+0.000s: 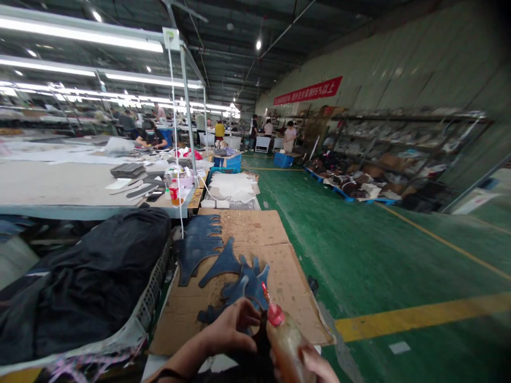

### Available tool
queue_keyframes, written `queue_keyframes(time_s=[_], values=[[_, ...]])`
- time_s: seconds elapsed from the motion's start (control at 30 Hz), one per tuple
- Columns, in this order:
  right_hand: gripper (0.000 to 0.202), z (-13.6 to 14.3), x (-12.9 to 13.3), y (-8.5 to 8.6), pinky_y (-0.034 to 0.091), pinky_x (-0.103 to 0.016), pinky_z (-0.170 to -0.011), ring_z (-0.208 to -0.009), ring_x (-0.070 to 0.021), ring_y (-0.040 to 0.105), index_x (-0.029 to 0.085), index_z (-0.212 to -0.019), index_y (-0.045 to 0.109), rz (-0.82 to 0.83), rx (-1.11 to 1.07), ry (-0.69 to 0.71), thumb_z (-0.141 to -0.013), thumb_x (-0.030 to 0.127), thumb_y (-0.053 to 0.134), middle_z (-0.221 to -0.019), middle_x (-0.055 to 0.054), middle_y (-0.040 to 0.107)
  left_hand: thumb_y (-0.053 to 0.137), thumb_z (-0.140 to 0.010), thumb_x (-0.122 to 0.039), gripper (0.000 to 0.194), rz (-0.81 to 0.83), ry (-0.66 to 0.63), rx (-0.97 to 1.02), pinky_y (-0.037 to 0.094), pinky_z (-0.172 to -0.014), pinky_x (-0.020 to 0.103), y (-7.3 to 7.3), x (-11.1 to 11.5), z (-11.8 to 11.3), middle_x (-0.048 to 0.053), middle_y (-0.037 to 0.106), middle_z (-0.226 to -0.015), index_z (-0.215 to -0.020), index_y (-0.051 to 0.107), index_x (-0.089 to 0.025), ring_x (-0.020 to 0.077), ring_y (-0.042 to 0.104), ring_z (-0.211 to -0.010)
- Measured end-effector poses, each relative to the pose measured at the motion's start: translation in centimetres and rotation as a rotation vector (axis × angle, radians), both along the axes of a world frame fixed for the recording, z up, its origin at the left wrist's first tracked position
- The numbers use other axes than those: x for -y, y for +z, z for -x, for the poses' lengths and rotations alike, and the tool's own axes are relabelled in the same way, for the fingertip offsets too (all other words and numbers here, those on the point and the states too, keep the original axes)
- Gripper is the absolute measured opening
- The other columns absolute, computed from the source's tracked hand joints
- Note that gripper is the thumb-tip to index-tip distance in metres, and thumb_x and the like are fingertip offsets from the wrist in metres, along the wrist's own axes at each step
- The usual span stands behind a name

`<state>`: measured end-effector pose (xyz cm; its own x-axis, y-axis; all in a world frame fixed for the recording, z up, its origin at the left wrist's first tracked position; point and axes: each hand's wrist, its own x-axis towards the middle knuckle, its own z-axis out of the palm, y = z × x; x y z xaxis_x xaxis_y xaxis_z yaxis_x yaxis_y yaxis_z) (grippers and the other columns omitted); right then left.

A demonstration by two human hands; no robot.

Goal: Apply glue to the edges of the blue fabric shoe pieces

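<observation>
My right hand [313, 359] is wrapped round a squeeze bottle [289, 343] of amber liquid with a red cap and nozzle, tilted up and to the left. Just left of it, my left hand [235, 327] has its fingers curled by a dark piece [261, 338]; whether they grip it is hard to make out. Beyond my hands, blue-grey cut pieces [223, 260] lie on a cardboard sheet [291, 266], some overlapping in a row at the back left, others heaped near my left hand.
A basket [149, 303] of black cloth stands at the left. Behind it is a long worktable [80, 183] with stacked pieces and a red-labelled bottle [174, 192]. White sheets [233, 185] lie past the cardboard. Green floor and loaded shelves [399, 143] are at the right; several people are far off.
</observation>
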<state>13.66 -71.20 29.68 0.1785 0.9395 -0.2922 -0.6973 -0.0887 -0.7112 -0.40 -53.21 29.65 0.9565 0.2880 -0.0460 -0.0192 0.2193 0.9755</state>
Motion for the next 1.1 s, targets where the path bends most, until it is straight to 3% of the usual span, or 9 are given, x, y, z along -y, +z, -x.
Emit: queue_keyframes(time_s=[0.07,0.13,0.23,0.4,0.53,0.67,0.77,0.87,1.1], values=[[0.055,0.2,-0.3,0.5,0.049,-0.031,-0.052,-0.055,-0.0215,0.066,0.013,-0.095,0.07,-0.044,-0.034,-0.018,-0.054,0.049,0.078,-0.074,-0.01,0.073,0.087,-0.052,-0.041,0.068,-0.126,-0.125,0.001,0.038,-0.098,0.039,0.6,0.0,-0.3,0.008,0.063,-0.111,-0.109,0.06,-0.017,0.0271,0.056,-0.107],[0.052,0.6,-0.8,1.4,0.05,-0.03,-0.052,-0.056,-0.0206,0.065,0.014,-0.097,0.07,-0.062,-0.069,-0.053,-0.054,0.042,0.079,-0.074,-0.009,0.073,0.075,-0.069,-0.046,0.047,-0.187,-0.222,-0.053,0.041,-0.094,0.036,1.2,0.6,-0.8,0.007,0.066,-0.102,-0.101,0.064,-0.015,0.0249,0.057,-0.1],[0.05,0.8,-1.2,2.7,0.053,-0.033,-0.056,-0.06,-0.0221,0.067,0.016,-0.097,0.07,-0.071,-0.114,-0.107,-0.054,0.039,0.08,-0.075,-0.007,0.074,0.061,-0.078,-0.055,0.042,-0.125,-0.188,-0.125,0.046,-0.079,0.031,1.4,1.8,-1.7,0.006,0.067,-0.084,-0.083,0.065,-0.013,0.0213,0.059,-0.083],[0.052,-0.6,0.1,3.0,0.055,-0.037,-0.072,-0.078,-0.0243,0.069,0.024,-0.104,0.067,-0.035,-0.06,-0.322,-0.055,0.036,0.083,-0.088,-0.005,0.074,0.061,-0.073,-0.062,0.049,0.231,0.019,-0.212,0.047,-0.07,0.033,1.2,2.8,-1.7,0.004,0.064,-0.064,-0.083,0.057,-0.014,0.0206,0.062,-0.067],[0.059,-2.1,2.4,2.9,0.054,-0.032,-0.069,-0.076,-0.0207,0.067,0.03,-0.106,0.063,0.018,0.131,-0.453,-0.052,0.029,0.086,-0.096,-0.002,0.072,0.061,-0.074,-0.062,0.05,0.392,0.135,-0.186,0.048,-0.068,0.034,2.8,2.7,-0.8,0.0,0.061,-0.062,-0.093,0.052,-0.017,0.0208,0.065,-0.064],[0.057,-2.4,4.0,4.2,0.053,-0.027,-0.068,-0.082,-0.0206,0.064,0.027,-0.101,0.063,0.095,0.345,-0.553,-0.05,0.031,0.088,-0.098,-0.002,0.067,0.064,-0.07,-0.065,0.05,0.322,0.163,-0.219,0.044,-0.058,0.028,3.9,2.5,-0.9,-0.003,0.056,-0.052,-0.078,0.05,-0.017,0.0147,0.057,-0.051],[0.057,-1.9,4.5,4.9,0.054,-0.031,-0.073,-0.093,-0.024,0.061,0.028,-0.102,0.063,0.139,0.411,-0.649,-0.051,0.04,0.087,-0.109,-0.003,0.062,0.066,-0.068,-0.062,0.049,0.239,0.106,-0.264,0.041,-0.051,0.026,4.2,2.3,-1.1,-0.002,0.054,-0.049,-0.074,0.052,-0.016,0.0128,0.053,-0.046],[0.053,-1.7,4.8,5.0,0.054,-0.032,-0.075,-0.096,-0.0246,0.061,0.03,-0.102,0.061,0.125,0.482,-0.687,-0.057,0.047,0.082,-0.107,-0.004,0.062,0.063,-0.072,-0.061,0.047,0.232,0.037,-0.257,0.038,-0.047,0.024,4.4,2.0,-1.2,-0.004,0.05,-0.046,-0.076,0.053,-0.015,0.0111,0.049,-0.041],[0.039,-2.1,5.5,4.8,0.056,-0.03,-0.072,-0.089,-0.0265,0.065,0.025,-0.097,0.064,0.135,0.849,-0.601,-0.064,0.039,0.079,-0.098,-0.007,0.067,0.063,-0.072,-0.057,0.042,0.204,-0.061,-0.273,0.033,-0.041,0.022,4.5,1.4,-1.5,-0.007,0.042,-0.04,-0.071,0.054,-0.015,0.0089,0.041,-0.035]])
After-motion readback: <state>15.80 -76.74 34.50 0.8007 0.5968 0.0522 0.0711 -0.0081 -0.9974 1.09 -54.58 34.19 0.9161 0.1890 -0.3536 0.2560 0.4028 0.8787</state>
